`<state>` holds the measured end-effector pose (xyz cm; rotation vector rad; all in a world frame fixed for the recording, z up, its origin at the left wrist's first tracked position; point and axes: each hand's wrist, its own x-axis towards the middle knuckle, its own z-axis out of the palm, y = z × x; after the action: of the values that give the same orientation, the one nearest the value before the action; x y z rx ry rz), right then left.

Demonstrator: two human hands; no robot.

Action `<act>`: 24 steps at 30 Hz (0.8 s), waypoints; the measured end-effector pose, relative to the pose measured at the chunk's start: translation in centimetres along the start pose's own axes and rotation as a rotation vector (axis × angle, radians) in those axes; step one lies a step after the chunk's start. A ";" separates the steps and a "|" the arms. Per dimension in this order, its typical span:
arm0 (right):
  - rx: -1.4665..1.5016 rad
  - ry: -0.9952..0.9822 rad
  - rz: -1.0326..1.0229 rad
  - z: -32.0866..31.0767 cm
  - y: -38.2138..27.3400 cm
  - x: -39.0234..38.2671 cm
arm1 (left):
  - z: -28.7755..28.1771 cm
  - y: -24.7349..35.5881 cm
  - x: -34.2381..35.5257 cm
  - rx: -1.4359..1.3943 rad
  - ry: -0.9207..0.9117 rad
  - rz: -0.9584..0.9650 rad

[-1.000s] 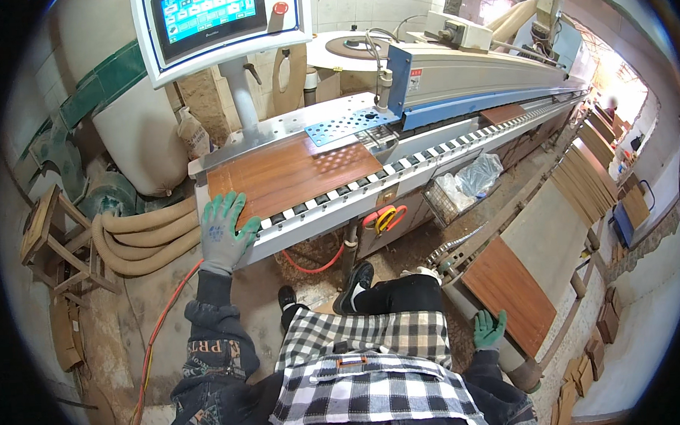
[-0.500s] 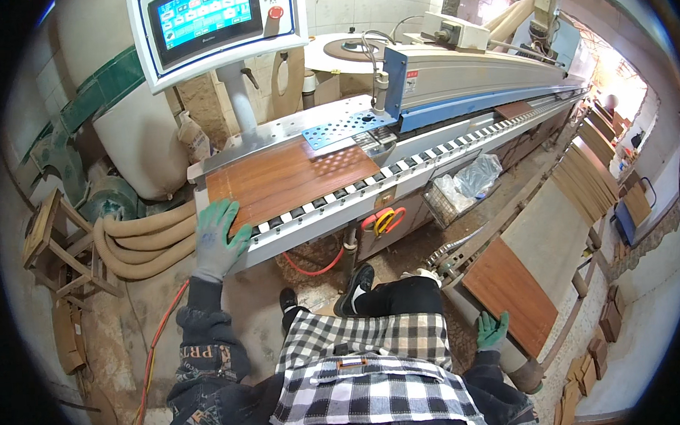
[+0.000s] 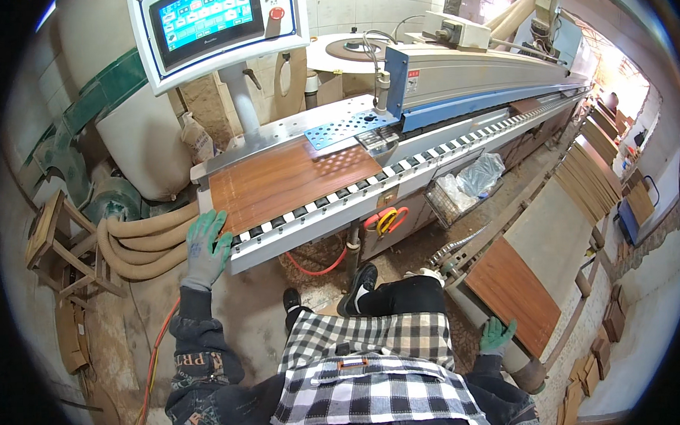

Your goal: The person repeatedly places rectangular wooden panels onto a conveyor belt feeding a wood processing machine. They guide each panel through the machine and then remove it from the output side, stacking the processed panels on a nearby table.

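Note:
A brown wood-grain panel (image 3: 279, 186) lies flat on the infeed of a long edge-banding machine, its far right part under a blue perforated plate (image 3: 345, 131). My left hand (image 3: 206, 249), in a grey glove with green fingers, is at the panel's near left corner. Its fingers are stretched out, and whether they press on the panel I cannot tell. Low on the right, a second brown panel (image 3: 514, 296) lies on a grey conveyor (image 3: 554, 235). My right hand (image 3: 495, 336), gloved alike, is beside that panel's near edge with its fingers spread and holds nothing.
A control screen (image 3: 207, 22) with a red button stands at the upper left. Red- and yellow-handled scissors (image 3: 386, 220) hang on the machine's front above a wire basket (image 3: 459, 193) of plastic bags. Thick hoses (image 3: 150, 249) and a wooden stool (image 3: 70, 248) are at the left.
My left hand has slid left and a little nearer me, off the panel's surface to its corner. My right hand stays by the second panel, its fingers slightly shifted.

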<state>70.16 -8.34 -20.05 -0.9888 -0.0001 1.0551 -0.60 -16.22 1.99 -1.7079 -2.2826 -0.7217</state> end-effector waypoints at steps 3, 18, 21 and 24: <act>0.078 0.053 -0.039 -3.1 -0.9 2.1 | 0.1 -0.2 0.0 0.003 -0.006 0.009; 0.182 0.193 0.015 -4.6 -2.6 4.9 | 2.1 3.7 2.9 0.076 -0.018 0.066; 0.161 0.214 0.005 -5.2 -2.8 4.8 | 2.6 5.8 4.1 0.068 -0.028 0.073; 0.107 0.182 -0.026 -6.3 -3.1 5.0 | 4.4 7.4 5.3 0.097 0.001 0.111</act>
<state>77.85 -9.39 -23.82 -0.9821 0.1907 0.9289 5.26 -8.01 2.49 -1.7722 -2.1636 -0.5792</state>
